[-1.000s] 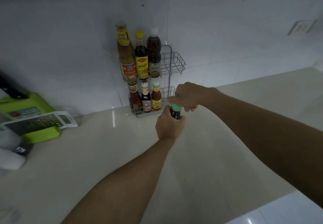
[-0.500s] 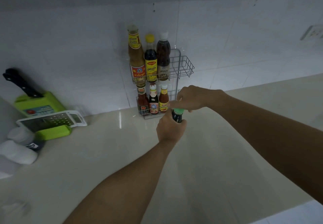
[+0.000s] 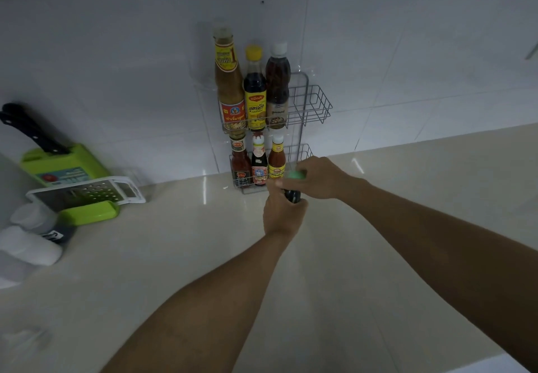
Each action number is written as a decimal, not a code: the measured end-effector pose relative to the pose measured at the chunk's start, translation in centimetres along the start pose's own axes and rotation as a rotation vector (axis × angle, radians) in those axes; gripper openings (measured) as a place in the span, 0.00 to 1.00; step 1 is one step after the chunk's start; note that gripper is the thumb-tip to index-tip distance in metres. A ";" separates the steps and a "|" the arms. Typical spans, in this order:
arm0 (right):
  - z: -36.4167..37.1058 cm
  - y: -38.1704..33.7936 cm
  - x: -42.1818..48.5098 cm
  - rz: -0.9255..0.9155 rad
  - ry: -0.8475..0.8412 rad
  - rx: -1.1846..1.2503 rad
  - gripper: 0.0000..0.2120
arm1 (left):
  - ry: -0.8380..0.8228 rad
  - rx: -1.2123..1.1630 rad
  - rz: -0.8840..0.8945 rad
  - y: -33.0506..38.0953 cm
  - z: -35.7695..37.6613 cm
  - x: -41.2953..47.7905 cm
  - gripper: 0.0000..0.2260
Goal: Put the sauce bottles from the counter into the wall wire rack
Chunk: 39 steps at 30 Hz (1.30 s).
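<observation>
Both hands grip one dark green-capped bottle (image 3: 292, 195) near the wire wall rack (image 3: 313, 104), left hand (image 3: 283, 212) around its body, right hand (image 3: 317, 177) on its cap; six bottles racked, this one outstanding.

Wall (image 3: 116, 52): large white glossy tiles with thin grout lines, two small dark holes near the top.
Counter (image 3: 174, 256): pale cream, polished, reflecting small glints of light.
Light: dim, greyish, darker toward the top edge.
Left side: green knife block (image 3: 62, 163), white grater (image 3: 87, 193), white containers (image 3: 29, 244).
</observation>
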State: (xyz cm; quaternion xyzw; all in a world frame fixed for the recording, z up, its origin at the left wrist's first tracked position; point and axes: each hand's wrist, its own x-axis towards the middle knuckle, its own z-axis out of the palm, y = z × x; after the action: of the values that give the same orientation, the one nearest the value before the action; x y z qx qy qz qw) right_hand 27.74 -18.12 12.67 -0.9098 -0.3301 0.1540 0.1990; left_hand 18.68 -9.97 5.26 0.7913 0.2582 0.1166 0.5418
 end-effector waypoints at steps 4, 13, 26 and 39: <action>0.5 1.7 1.3 -0.037 0.029 0.120 0.18 | -0.107 -0.092 0.058 -0.5 0.0 2.5 0.29; 0.4 5.8 7.4 0.078 0.345 0.103 0.14 | 0.064 0.028 -0.202 -3.8 -0.9 7.6 0.43; 2.8 6.4 13.8 0.213 0.008 0.093 0.20 | 0.055 -0.082 -0.345 -7.0 -3.6 12.4 0.38; 1.9 4.9 12.1 0.279 -0.043 0.207 0.45 | -0.131 0.233 -0.450 -5.3 -5.7 12.3 0.44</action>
State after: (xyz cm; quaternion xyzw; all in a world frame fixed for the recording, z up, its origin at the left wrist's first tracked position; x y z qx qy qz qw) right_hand 38.48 -13.05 6.92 -0.9178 -0.1874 0.2329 0.2612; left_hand 24.86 2.67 1.41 0.7769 0.4038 -0.0890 0.4748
